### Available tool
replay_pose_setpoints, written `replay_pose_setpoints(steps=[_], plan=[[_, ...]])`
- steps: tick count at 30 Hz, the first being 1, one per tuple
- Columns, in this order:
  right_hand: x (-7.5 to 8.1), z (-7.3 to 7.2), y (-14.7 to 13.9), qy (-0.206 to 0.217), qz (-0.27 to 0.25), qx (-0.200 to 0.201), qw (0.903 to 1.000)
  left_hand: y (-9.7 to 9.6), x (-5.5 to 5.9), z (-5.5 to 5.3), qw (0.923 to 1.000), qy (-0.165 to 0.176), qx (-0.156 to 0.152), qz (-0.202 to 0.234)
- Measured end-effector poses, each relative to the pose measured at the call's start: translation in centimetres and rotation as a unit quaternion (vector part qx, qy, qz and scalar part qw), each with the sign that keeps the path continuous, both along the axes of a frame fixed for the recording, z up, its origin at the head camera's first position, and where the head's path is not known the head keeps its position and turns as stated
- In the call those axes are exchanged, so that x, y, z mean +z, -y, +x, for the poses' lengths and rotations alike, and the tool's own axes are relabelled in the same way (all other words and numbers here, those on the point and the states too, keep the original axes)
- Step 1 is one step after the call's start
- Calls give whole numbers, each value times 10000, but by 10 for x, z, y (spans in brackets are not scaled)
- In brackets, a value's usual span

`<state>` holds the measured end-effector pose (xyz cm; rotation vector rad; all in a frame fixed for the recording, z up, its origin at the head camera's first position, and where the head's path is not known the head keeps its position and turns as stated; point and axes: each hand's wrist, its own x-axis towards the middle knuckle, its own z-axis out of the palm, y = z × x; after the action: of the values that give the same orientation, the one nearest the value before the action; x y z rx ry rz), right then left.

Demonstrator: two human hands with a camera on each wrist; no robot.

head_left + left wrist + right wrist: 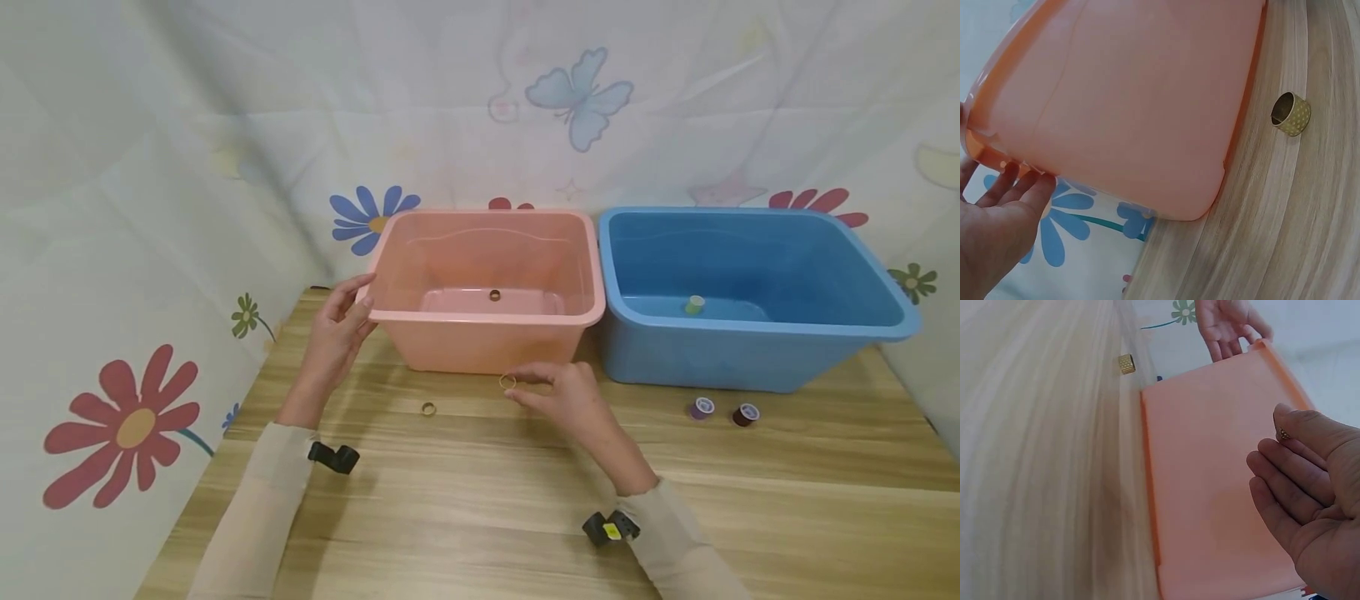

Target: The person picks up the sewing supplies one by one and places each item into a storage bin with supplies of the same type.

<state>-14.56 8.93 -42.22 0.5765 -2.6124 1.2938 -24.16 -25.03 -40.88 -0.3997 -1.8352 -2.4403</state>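
Observation:
My right hand (573, 402) is low in front of the pink plastic bin (480, 346), pinching a dimpled brass ring thimble (1284, 434) between thumb and index finger. Its other fingers are loosely bent in the right wrist view. My left hand (337, 329) holds the bin's left front corner, thumb and fingers at the rim. A second ring thimble (1297, 117) lies on the table just in front of the bin, between both hands. Inside the pink bin, on its floor, is another small ring (495, 295), likely the same kind.
A blue plastic bin (705, 358) stands right beside the pink one, with a small green-and-white spool (695, 305) inside. Before it on the wooden table (480, 500) are a purple spool (702, 408) and a dark spool (746, 415). A printed curtain (450, 125) hangs behind.

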Motion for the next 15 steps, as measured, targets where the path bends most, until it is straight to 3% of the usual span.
replay_pose_setpoints(steps=[10, 15], plan=[[12, 0, -3, -304, 34, 48, 9995, 2, 1, 0, 10000, 22, -87, -35], [17, -1, -4, -303, -68, 157, 9994, 11, 8, -3, 9976, 41, -218, -657]])
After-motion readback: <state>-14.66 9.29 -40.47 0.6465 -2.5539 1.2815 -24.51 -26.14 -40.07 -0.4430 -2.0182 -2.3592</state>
